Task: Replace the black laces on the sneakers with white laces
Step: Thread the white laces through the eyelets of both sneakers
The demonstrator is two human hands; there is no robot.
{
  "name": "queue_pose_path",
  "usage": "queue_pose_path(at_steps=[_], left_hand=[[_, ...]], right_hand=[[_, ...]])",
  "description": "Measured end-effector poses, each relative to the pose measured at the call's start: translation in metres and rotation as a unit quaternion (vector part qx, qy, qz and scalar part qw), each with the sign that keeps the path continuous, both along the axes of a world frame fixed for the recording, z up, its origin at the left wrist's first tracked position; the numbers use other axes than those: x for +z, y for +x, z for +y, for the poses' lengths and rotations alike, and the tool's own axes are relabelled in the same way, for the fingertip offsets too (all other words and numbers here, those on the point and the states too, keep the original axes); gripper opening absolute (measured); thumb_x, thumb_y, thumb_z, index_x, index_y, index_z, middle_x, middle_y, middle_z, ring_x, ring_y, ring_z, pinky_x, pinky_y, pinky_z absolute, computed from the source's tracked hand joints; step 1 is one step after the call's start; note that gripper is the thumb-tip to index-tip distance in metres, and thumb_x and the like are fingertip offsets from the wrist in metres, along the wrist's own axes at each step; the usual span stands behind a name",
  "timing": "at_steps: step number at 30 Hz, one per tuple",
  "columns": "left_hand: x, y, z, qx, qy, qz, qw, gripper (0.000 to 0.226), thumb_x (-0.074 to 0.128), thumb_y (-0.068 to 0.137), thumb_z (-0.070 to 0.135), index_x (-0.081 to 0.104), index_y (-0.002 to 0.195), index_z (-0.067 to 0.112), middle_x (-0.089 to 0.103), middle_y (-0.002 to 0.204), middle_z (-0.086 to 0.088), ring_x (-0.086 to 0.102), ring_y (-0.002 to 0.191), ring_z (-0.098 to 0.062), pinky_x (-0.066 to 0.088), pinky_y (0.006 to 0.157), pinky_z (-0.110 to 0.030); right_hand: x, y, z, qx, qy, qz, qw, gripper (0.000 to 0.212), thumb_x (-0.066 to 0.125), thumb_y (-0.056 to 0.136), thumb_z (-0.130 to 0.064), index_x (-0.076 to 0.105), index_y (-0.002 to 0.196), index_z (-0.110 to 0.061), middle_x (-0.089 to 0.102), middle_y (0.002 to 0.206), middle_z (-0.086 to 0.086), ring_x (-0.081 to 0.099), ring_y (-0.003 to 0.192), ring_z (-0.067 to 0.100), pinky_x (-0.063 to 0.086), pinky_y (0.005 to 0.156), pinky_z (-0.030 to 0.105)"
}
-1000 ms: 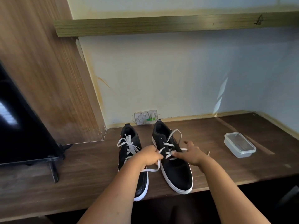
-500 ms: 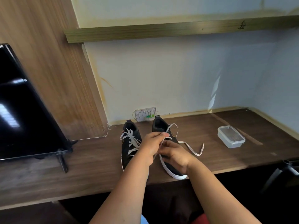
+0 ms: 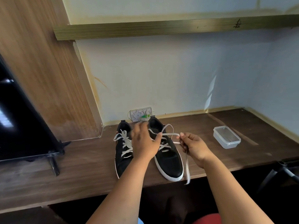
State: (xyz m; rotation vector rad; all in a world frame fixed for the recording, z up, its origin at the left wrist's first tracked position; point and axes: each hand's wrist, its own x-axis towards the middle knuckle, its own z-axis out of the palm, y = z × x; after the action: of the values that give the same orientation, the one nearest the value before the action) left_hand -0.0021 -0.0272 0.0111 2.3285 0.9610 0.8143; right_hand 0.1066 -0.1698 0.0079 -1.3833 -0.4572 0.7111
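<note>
Two black sneakers with white soles stand side by side on the dark wooden desk (image 3: 84,168), toes toward me. The left sneaker (image 3: 123,152) carries a tied white lace. The right sneaker (image 3: 168,159) has a white lace (image 3: 168,134) crossed through its eyelets, loose at the top. My left hand (image 3: 144,143) hovers over the gap between the shoes, thumb and fingers pinching that lace near the upper eyelets. My right hand (image 3: 192,147) is closed on the lace's other end, which hangs down past the desk's front edge.
A clear plastic container (image 3: 226,137) with lid sits to the right of the shoes. A black screen on a stand (image 3: 24,126) fills the left. A wall socket (image 3: 140,113) sits behind the shoes, and a wooden shelf (image 3: 161,27) runs overhead.
My hands have parted: the right one has drawn the lace end out to the right of the shoe, and the left one has moved up toward the shoe openings.
</note>
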Motion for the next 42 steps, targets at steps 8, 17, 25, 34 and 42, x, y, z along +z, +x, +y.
queue_pose_path(at_steps=[8,17,25,34,42], left_hand=[[-0.001,0.017,-0.014,-0.133,-0.242,-0.071,0.958,0.035,0.053,0.096,0.040,0.063,0.069,0.021,0.060,0.067,0.005,0.056,0.068,-0.013,0.043,0.070,-0.029],[0.007,-0.004,0.027,0.060,-0.331,-0.180,0.924,0.034,0.058,0.086,0.015,0.051,0.052,0.014,0.039,0.049,0.001,0.035,0.054,-0.018,0.027,0.056,-0.029],[-0.004,-0.006,0.028,-0.028,0.021,0.345,0.938,0.030,0.056,0.087,0.050,0.072,0.099,0.027,0.055,0.112,-0.002,0.040,0.115,-0.029,0.039,0.089,-0.039],[-0.007,0.016,-0.010,-0.265,-0.125,0.087,0.952,0.024,0.054,0.097,0.035,0.069,0.096,0.016,0.070,0.082,0.007,0.064,0.082,-0.011,0.049,0.078,-0.032],[-0.012,0.011,-0.006,-0.264,-0.203,0.078,0.940,0.018,0.049,0.100,0.018,0.066,0.097,0.015,0.072,0.080,0.005,0.066,0.070,-0.006,0.054,0.075,-0.023]], right_hand=[[-0.005,0.003,0.002,0.027,-0.046,-0.114,0.992,0.029,0.061,0.094,-0.031,0.060,0.070,-0.013,0.046,0.052,-0.006,0.037,0.049,0.006,0.034,0.050,0.018],[-0.039,0.046,-0.023,-0.065,-0.082,-0.054,0.993,0.022,0.071,0.087,-0.020,0.059,0.078,-0.004,0.048,0.060,0.003,0.040,0.050,0.011,0.036,0.046,0.016],[-0.037,0.044,-0.009,-0.147,-0.055,-0.081,0.984,0.014,0.065,0.091,-0.008,0.072,0.085,-0.017,0.067,0.074,-0.001,0.058,0.072,0.012,0.048,0.070,0.023],[-0.019,0.009,0.005,0.058,-0.026,-0.134,0.989,0.011,0.067,0.085,0.004,0.072,0.087,-0.005,0.074,0.084,0.011,0.070,0.083,0.016,0.056,0.079,0.023],[-0.029,0.010,0.018,-0.134,-0.092,-0.109,0.981,0.026,0.076,0.081,-0.011,0.063,0.103,-0.015,0.067,0.089,0.003,0.066,0.081,0.015,0.057,0.075,0.029]])
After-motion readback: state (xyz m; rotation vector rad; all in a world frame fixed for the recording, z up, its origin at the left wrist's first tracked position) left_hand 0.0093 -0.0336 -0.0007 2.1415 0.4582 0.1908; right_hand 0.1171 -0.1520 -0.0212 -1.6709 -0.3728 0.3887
